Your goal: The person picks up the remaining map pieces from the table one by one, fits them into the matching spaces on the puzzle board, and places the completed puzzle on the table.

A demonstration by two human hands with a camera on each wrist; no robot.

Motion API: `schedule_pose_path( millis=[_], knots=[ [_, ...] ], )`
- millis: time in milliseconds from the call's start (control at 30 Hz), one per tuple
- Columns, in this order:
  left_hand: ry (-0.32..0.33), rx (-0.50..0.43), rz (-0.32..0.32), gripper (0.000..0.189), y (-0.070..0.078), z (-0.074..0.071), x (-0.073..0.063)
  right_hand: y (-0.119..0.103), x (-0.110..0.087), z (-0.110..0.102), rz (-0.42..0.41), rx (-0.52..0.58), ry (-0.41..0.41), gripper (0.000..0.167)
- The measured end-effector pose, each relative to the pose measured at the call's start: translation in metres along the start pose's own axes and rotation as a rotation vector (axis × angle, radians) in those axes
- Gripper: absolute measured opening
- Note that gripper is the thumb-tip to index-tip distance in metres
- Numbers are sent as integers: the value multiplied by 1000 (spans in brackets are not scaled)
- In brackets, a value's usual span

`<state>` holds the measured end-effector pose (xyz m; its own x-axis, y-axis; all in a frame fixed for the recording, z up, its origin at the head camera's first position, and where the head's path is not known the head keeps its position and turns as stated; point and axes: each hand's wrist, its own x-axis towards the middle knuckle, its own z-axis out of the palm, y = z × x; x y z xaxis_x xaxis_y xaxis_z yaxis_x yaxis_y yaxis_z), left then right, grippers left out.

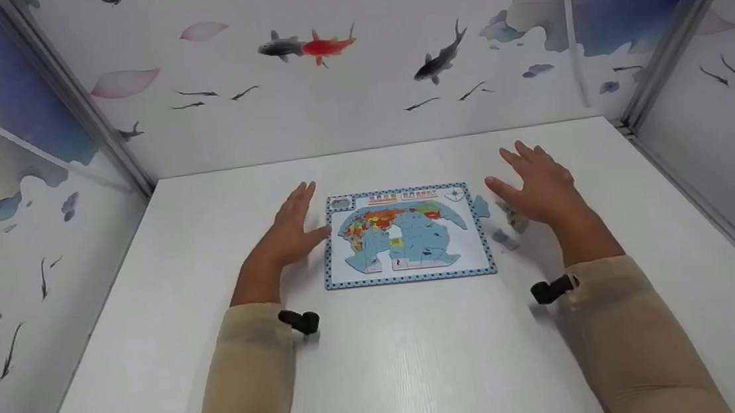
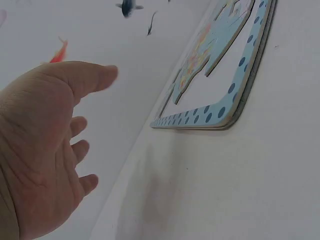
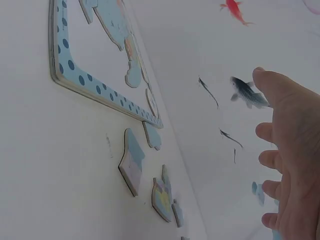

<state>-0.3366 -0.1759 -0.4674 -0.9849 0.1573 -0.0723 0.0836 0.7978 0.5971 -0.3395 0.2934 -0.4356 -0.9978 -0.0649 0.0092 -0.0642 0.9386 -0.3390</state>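
Note:
A world map jigsaw puzzle board (image 1: 411, 277) with a blue dotted border lies on the white table, partly filled with map pieces. My left hand (image 1: 288, 230) is held at the board's left side, fingers straight and thumb toward the border, holding nothing. On the other side, my right hand (image 1: 538, 185) hovers with spread fingers over loose puzzle pieces, also holding nothing. A blue and pale piece (image 3: 132, 162) lies beside the board in the right wrist view, and a yellow-green piece (image 3: 161, 200) lies farther off. The right hand partly hides some pieces in the head view.
Another blue piece (image 1: 481, 207) lies right at the board's right edge. White panels (image 1: 359, 114) printed with fish and leaves stand around the table (image 1: 421, 361) at the back and both sides. A black wrist device (image 1: 299, 321) sits at the left cuff.

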Motion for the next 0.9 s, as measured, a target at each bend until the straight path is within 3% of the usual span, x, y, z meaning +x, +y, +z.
schedule_pose_path(
  millis=[100,267,533,900],
  knots=[
    [-71,-36,-32,93,-6,4,0,4,1,4,16,32,-3,100],
    [-132,20,-62,88,-14,9,0,11,3,6,46,67,-2,99],
    [-208,98,-23,78,-14,10,-4,23,4,1,118,157,3,98],
    [-228,150,-30,74,-15,11,-4,39,3,-6,138,200,-16,88]
  ],
)
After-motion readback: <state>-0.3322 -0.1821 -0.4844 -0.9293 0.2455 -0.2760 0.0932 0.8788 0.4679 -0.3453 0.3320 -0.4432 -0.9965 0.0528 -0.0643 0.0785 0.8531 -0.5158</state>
